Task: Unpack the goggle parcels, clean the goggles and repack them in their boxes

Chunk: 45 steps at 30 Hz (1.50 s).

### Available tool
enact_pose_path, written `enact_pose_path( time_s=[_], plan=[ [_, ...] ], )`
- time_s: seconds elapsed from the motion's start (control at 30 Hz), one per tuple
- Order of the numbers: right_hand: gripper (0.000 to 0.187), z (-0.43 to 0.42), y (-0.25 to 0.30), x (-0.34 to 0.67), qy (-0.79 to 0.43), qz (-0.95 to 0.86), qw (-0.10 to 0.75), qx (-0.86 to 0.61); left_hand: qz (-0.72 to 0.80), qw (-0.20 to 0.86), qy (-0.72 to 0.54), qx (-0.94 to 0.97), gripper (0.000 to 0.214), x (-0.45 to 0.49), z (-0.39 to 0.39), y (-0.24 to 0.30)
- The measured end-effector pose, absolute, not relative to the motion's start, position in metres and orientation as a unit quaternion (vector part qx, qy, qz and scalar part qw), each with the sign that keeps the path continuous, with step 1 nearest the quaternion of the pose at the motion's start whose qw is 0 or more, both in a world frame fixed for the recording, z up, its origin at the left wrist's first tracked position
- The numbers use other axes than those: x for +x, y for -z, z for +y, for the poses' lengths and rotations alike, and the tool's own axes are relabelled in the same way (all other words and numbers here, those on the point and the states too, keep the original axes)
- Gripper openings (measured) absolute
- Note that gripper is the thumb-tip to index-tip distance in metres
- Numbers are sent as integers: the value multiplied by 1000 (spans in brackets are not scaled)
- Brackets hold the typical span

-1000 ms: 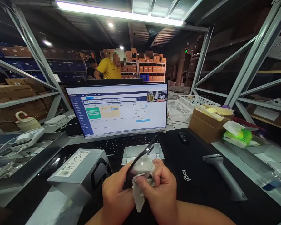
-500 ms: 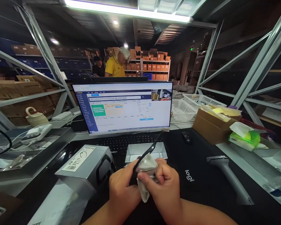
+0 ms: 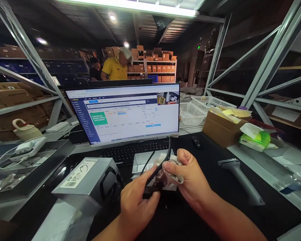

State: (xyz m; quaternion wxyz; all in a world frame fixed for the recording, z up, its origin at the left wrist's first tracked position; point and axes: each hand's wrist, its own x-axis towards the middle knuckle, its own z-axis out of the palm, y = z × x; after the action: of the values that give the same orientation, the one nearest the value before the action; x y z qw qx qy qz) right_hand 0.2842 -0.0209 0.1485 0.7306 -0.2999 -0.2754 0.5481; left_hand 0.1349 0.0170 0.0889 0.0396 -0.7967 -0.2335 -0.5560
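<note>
Black-framed glasses point(image 3: 168, 151) are held up in front of me, both temple arms pointing away toward the monitor. My left hand point(image 3: 137, 197) grips them by the frame, thumb below and fingers above. My right hand point(image 3: 190, 170) is closed on a crumpled pale grey cloth point(image 3: 174, 170), pressed against the glasses near one arm. Fingers and cloth cover part of the lenses. Behind the hands sits an open silver-grey box point(image 3: 140, 162). Left of them stands a grey carton point(image 3: 90, 179) with a white label and a glasses picture on its side.
A monitor point(image 3: 125, 117) and black keyboard point(image 3: 115, 152) stand ahead. On the right are a mouse point(image 3: 196, 142), a grey barcode scanner point(image 3: 243, 180), a cardboard box point(image 3: 215, 129), a green tissue pack point(image 3: 256, 137) and a clear bottle point(image 3: 294, 180). A person in yellow point(image 3: 114, 68) stands beyond.
My right hand and the cloth have moved up and right across the glasses. The glasses have turned, so both temple arms now show. My view has shifted slightly to the right.
</note>
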Motion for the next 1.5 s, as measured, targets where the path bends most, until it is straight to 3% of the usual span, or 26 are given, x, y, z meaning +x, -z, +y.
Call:
enact_pose_path(
  time_s=[0.23, 0.37, 0.5, 0.9, 1.2, 1.5],
  plan=[
    [77, -15, -144, 287, -565, -304, 708, -294, -242, 45, 539, -805, 37, 131, 19, -94],
    [75, -21, -132, 267, -494, -339, 723, -343, -245, 57, 549, -797, 23, 126, 17, -97],
    [74, -26, -125, 253, -436, -367, 727, -382, -233, -7, 536, -812, 18, 125, 17, -101],
    [79, -14, -149, 289, -588, -296, 701, -274, -232, 41, 507, -829, 33, 125, 22, -91],
    [74, -16, -115, 257, -418, -373, 727, -397, -266, -8, 503, -822, 22, 123, 19, -101],
    [80, -15, -151, 289, -603, -268, 701, -272, -223, 37, 490, -842, 31, 124, 23, -94]
  ],
)
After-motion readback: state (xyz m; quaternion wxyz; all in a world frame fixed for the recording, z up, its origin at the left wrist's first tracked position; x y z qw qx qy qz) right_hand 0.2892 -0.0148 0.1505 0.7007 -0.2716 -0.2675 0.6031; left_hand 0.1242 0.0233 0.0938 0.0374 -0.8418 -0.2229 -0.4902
